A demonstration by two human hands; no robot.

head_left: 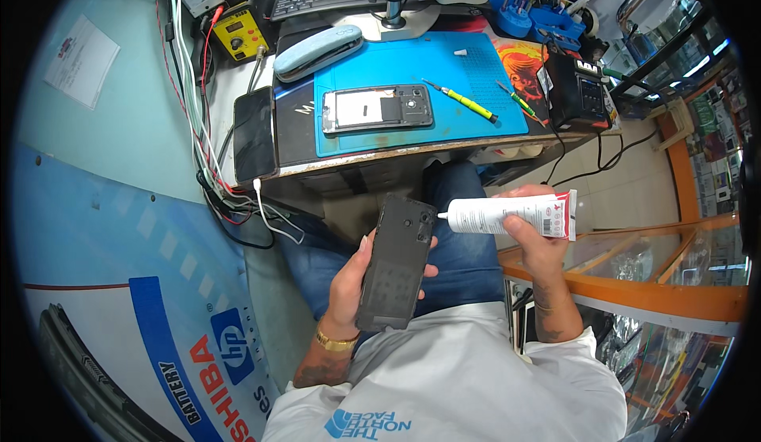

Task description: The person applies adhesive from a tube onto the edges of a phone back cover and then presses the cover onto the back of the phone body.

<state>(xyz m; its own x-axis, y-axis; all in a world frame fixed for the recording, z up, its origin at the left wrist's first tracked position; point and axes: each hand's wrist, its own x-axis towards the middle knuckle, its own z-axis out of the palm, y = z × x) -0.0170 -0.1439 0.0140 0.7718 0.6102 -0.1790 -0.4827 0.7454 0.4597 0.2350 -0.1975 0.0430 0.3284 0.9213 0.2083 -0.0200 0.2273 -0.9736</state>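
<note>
My left hand [346, 290] is closed around the edges of a dark phone back cover [394, 271], held up over my lap with its camera cutouts at the upper right. In my right hand [535, 240] is a white glue tube [491, 215], its thin nozzle pointing left. The nozzle tip is at the cover's upper right edge; whether it touches cannot be made out. On the blue work mat [349, 69] lies an opened phone [378, 108], its inside facing up.
A yellow screwdriver [461, 100] and a slim green tool [519, 101] lie right of the opened phone. Left of the mat, a black phone [254, 133] has a white cable plugged in. Behind are a glasses case [319, 52], a microscope stand [394, 18] and a yellow-fronted station [239, 35].
</note>
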